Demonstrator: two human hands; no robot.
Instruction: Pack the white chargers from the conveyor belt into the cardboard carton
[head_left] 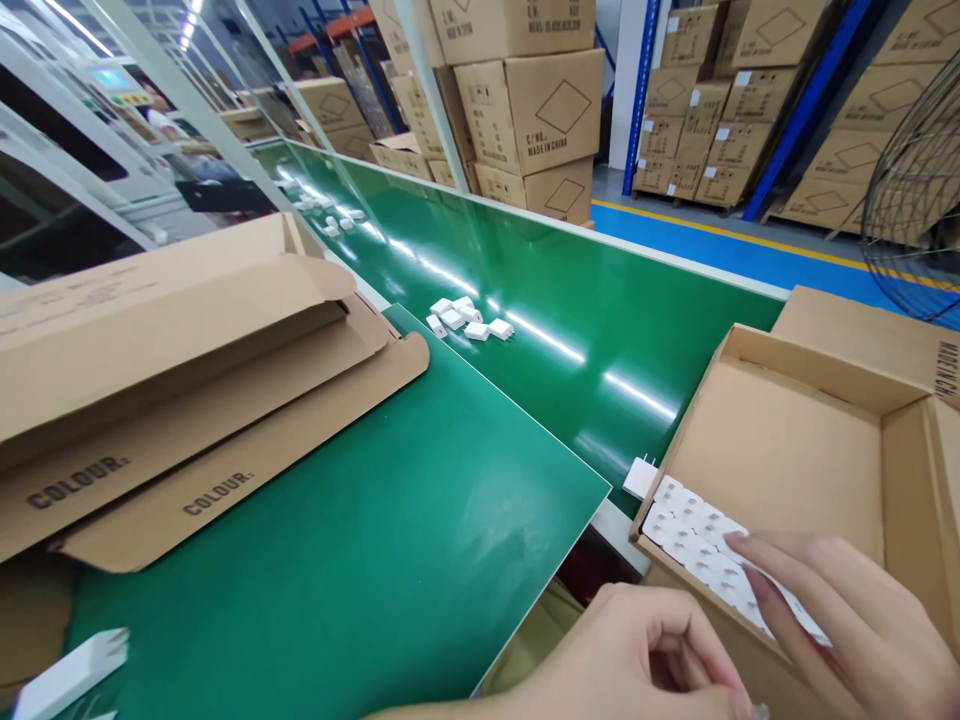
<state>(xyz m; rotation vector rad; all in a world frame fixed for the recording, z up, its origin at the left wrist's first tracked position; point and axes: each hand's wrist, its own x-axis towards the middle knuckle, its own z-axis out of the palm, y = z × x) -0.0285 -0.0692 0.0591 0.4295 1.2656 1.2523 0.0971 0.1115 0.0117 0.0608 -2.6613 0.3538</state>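
Note:
My right hand (847, 610) is over the near part of an open cardboard box, its fingers stretched out and touching a block of white plug chargers (701, 540) packed in rows. No separate charger shows clearly in its grasp. Left of it, at the bottom of the view, my left hand (637, 650) is closed with the fingers curled in. A tiny pale bit shows at its fingertips; most of what it may hold is hidden. Just outside the box's left corner lies a single white charger (640, 478) with its prongs pointing up.
The cardboard box (806, 440) overlaps a green conveyor belt (555, 270). Several loose chargers (465, 318) lie on the belt. Flattened cartons (225, 400) cover the green table (390, 510) at left. Another white piece (71, 680) lies bottom left. A wire fan guard (915, 180) stands right.

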